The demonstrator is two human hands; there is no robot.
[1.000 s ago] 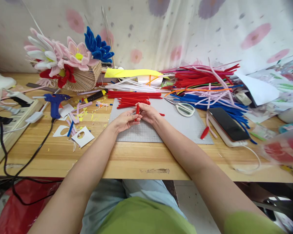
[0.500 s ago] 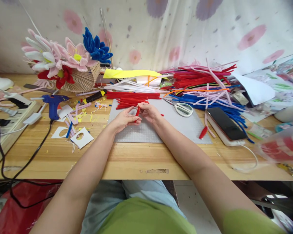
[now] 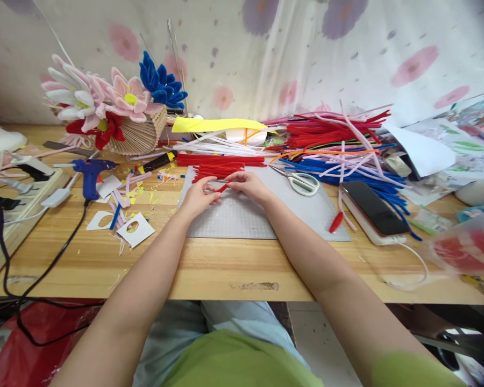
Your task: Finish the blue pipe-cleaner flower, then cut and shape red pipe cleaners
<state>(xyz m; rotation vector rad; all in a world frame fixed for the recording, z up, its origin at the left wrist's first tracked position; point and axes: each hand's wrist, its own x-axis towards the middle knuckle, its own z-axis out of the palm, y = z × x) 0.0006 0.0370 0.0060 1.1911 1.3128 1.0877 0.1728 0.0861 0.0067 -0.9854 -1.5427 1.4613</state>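
Observation:
A short red fuzzy piece is pinched between my two hands above the grey cutting mat. My left hand grips its lower left end, and my right hand has fingertips closed on the upper right end. Just behind my hands lies a pile of short red pipe cleaners, with a row of longer red ones beyond it. White-handled scissors rest on the mat to the right. A red petal-shaped piece lies at the mat's right edge.
A blue glue gun, white card pieces and scraps lie left, beside a power strip. Fuzzy flowers stand behind. Blue pipe cleaners and a phone are right.
The red piece has tilted from nearly upright to a flatter slant between my hands. My right hand has turned slightly, and the view has shifted a little.

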